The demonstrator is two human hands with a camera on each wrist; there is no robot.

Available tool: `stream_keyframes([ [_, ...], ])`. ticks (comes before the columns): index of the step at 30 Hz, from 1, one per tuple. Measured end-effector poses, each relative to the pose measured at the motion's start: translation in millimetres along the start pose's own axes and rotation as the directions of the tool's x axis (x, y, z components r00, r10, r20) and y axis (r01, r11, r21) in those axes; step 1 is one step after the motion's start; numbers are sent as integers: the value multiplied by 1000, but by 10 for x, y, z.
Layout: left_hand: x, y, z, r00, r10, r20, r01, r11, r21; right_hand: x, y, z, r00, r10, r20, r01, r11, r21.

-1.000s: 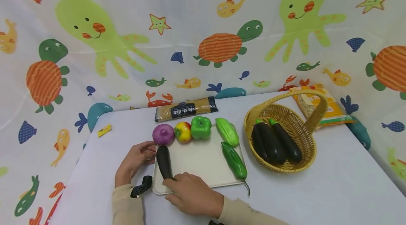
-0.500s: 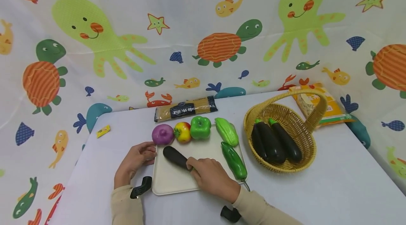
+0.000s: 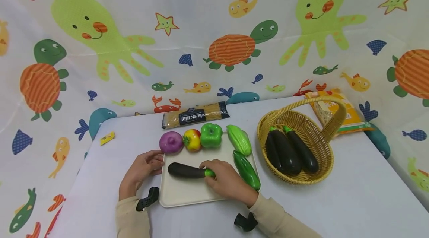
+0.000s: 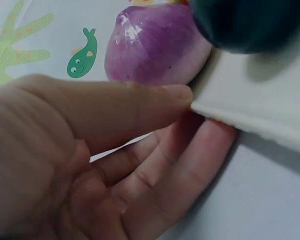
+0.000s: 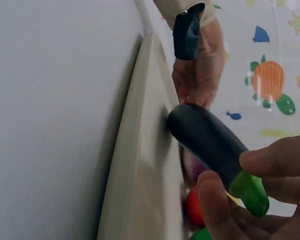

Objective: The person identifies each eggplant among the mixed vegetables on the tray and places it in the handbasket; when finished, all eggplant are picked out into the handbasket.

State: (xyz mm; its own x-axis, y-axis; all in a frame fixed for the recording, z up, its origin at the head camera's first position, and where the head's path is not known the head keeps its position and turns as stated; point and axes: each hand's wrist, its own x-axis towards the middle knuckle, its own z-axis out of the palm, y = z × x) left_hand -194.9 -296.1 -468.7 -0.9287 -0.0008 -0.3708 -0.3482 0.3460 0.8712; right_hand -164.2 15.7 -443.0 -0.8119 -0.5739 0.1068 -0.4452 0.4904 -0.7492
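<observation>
My right hand (image 3: pixel 228 179) pinches a dark eggplant (image 3: pixel 186 170) near its green cap between thumb and fingers. In the right wrist view the eggplant (image 5: pixel 205 137) slants over the cream tray (image 3: pixel 187 196), its blunt end toward the tray's left side. My left hand (image 3: pixel 142 171) holds the tray's left rim. The left wrist view has the thumb at the rim and the fingertips under it. Along the tray's far side sit a purple onion (image 3: pixel 171 142), a red-yellow pepper (image 3: pixel 192 140) and a green bell pepper (image 3: pixel 211 135).
A pale green gourd (image 3: pixel 239 140) and a long green pepper (image 3: pixel 246 171) lie along the tray's right side. Right of it stands a wicker basket (image 3: pixel 323 152) with several eggplants. Behind are a spaghetti pack (image 3: pixel 196 115) and an orange bag (image 3: pixel 345 119); a yellow packet (image 3: pixel 107 138) lies left.
The right hand has moved right and away from the body, turning the eggplant from nearly lengthwise to crosswise over the tray. The left hand has stayed at the rim.
</observation>
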Motion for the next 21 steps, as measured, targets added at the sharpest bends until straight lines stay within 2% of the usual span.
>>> stream_keyframes([
  [12,18,-14,2,1000,-26,-17,26,1000,-6,23,43,-18,998,23,-63,-11,984,176],
  [21,23,-13,-1,1000,-7,-7,7,1000,3,49,73,-20,991,50,-124,-22,975,222],
])
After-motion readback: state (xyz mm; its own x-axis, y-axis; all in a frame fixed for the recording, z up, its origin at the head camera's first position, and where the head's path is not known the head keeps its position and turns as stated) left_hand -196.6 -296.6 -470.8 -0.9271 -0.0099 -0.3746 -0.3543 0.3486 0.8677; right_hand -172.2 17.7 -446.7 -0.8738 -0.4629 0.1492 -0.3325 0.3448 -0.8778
